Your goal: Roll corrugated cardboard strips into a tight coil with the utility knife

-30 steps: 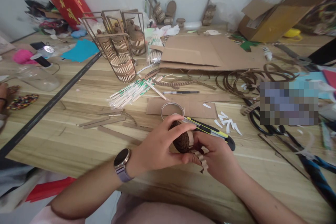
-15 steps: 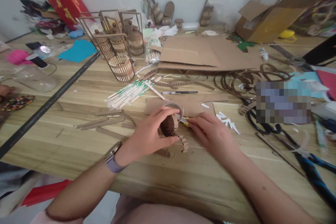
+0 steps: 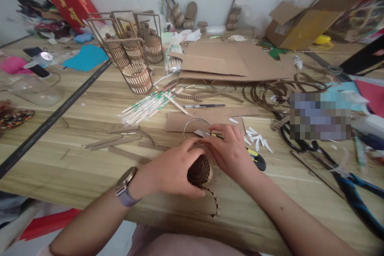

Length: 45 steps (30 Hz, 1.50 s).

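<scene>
My left hand (image 3: pixel 180 168) curls round a coil of brown corrugated cardboard strip (image 3: pixel 199 171), whose loose end (image 3: pixel 216 202) hangs toward me. A thin pale ring (image 3: pixel 184 128), resembling a tape roll, stands just beyond the left fingertips. My right hand (image 3: pixel 228 144) has thumb and forefinger pinched together at the ring's right side; what they grip is too small to make out. Beneath the right hand lies a yellow and black utility knife (image 3: pixel 260 162), partly hidden by it. A cardboard piece (image 3: pixel 174 122) lies flat behind the ring.
White paper scraps (image 3: pixel 258 140) lie right of my hands, with black-and-blue pliers (image 3: pixel 357 200) farther right. Behind are a pen (image 3: pixel 204 106), wrapped sticks (image 3: pixel 147 106), small stick baskets (image 3: pixel 138 78), cardboard sheets (image 3: pixel 216 60) and coiled strips (image 3: pixel 261 92). Loose strips (image 3: pixel 114 140) lie left.
The coil and my left hand have come lower, toward me. My right hand has let go of the yellow knife and moved its fingertips up to the ring.
</scene>
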{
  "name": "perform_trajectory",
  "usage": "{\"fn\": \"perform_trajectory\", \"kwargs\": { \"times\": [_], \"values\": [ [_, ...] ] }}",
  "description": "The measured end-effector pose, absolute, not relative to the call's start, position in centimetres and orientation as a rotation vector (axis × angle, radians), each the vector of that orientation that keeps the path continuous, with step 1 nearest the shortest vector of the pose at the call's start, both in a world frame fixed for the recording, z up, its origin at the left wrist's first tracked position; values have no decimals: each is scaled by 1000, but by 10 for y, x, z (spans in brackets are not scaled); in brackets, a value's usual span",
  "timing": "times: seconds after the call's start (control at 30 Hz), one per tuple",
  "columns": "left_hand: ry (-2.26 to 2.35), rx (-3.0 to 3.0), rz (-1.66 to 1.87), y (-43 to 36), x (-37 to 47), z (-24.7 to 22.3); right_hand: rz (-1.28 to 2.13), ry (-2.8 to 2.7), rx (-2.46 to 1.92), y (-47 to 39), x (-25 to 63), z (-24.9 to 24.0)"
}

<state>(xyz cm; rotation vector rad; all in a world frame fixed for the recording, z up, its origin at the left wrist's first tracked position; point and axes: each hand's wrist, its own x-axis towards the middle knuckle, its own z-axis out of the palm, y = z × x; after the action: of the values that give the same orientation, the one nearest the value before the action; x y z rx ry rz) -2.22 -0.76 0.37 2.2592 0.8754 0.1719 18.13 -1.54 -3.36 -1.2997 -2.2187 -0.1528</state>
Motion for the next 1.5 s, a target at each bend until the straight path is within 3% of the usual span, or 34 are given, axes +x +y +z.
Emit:
{"fn": "perform_trajectory", "kwargs": {
  "times": [0.4,1.17,1.5],
  "values": [
    [680,2290,234,-6,-21,13,7,-2137,-1200,-9,211,-23],
    [925,2340,179,-14,-11,5,-328,-2212,-1284,-21,194,-12],
    [928,2299,224,-16,-8,10,188,-1934,-1429,-19,199,-20]
  ]
}}
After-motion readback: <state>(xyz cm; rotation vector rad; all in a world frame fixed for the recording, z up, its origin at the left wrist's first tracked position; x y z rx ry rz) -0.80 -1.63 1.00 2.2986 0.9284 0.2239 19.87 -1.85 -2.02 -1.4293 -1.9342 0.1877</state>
